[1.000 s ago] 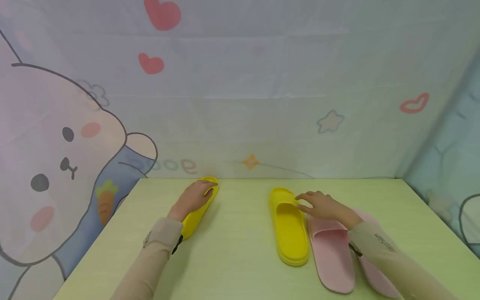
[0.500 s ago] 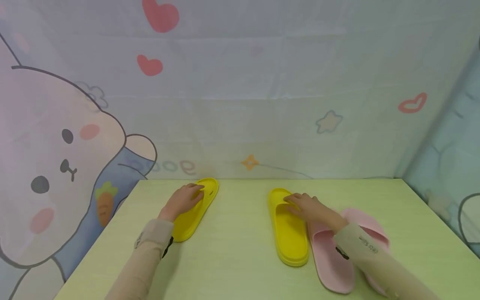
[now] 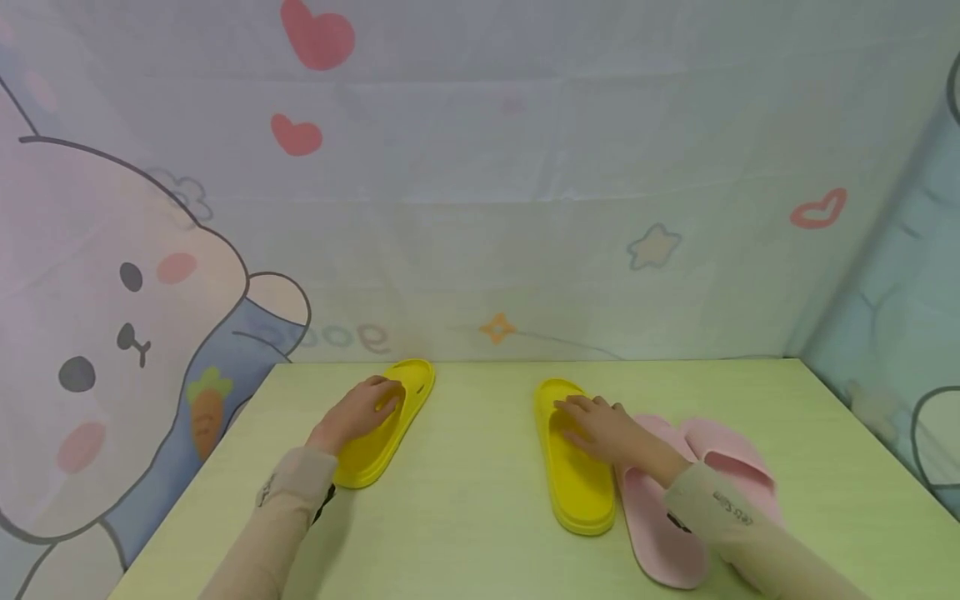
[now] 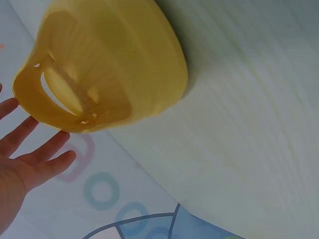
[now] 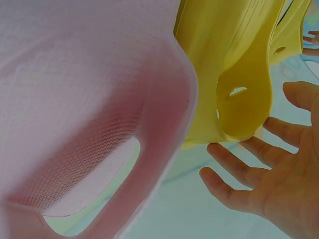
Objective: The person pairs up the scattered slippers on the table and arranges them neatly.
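Two yellow slippers lie on the table, their strapped ends toward the back. Over the strap of the left yellow slipper (image 3: pixel 367 467) is my left hand (image 3: pixel 357 412); in the left wrist view its spread fingers (image 4: pixel 52 147) reach the edge of the strap. My right hand (image 3: pixel 603 432) hangs above the right yellow slipper (image 3: pixel 583 500), its fingers over the strap area and partly covering it. Spread fingers (image 5: pixel 224 191) meet that slipper's front edge in the right wrist view. Beneath my right forearm lie a near pink slipper (image 3: pixel 667 554) and a farther pink slipper (image 3: pixel 723 437), both partly hidden.
The light yellow-green table (image 3: pixel 465 492) ends at the back against a printed cloth (image 3: pixel 465 167) with hearts and a rabbit figure. Another cloth (image 3: pixel 900 275) hangs along the right side. The near pink slipper sits close beside the right yellow slipper.
My right hand has moved left, from beside the right yellow slipper to over it. My left hand has shifted slightly left and nearer, so more of the left yellow slipper shows.
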Demonstrator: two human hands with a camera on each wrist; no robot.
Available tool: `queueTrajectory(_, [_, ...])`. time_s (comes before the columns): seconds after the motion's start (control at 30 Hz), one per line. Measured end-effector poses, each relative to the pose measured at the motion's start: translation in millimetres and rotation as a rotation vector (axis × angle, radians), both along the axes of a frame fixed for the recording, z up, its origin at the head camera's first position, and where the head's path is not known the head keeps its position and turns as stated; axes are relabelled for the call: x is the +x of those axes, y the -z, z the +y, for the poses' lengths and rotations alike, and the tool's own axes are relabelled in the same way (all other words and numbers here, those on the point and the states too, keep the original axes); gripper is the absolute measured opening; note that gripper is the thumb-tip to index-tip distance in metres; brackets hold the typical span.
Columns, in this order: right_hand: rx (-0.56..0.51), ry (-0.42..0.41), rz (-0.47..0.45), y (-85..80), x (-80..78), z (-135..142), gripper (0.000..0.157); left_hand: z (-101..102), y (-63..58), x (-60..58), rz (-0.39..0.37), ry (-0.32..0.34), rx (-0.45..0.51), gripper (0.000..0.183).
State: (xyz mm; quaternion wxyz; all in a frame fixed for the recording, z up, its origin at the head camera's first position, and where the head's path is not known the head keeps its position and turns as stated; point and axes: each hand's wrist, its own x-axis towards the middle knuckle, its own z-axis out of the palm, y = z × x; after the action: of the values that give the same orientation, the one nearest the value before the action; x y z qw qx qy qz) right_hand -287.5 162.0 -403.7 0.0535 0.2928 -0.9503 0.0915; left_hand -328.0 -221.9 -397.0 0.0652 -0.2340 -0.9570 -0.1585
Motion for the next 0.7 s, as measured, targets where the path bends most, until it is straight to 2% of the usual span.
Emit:
queueTrajectory(0.2, [0.033,-0.003,0.025,1.8,3.3,-2,0.047,6,-3.7,8.2,0.004,0.022,-0.028,0.031])
queueTrajectory(0.4, [0.047,-0.01,0.026,0.5,6.8,-1,0.047,21,-8.2,17.2,0.038,0.093,-0.061,0.032])
queueTrajectory(0.6, [0.049,-0.024,0.019,0.3,10.4,-2,0.047,41,-3.9,27.3,0.051,0.123,-0.112,0.033])
queueTrajectory(0.7, [0.053,-0.028,0.03,1.8,13.3,-2,0.048,52,-2.1,34.8,0.087,0.144,-0.152,0.034])
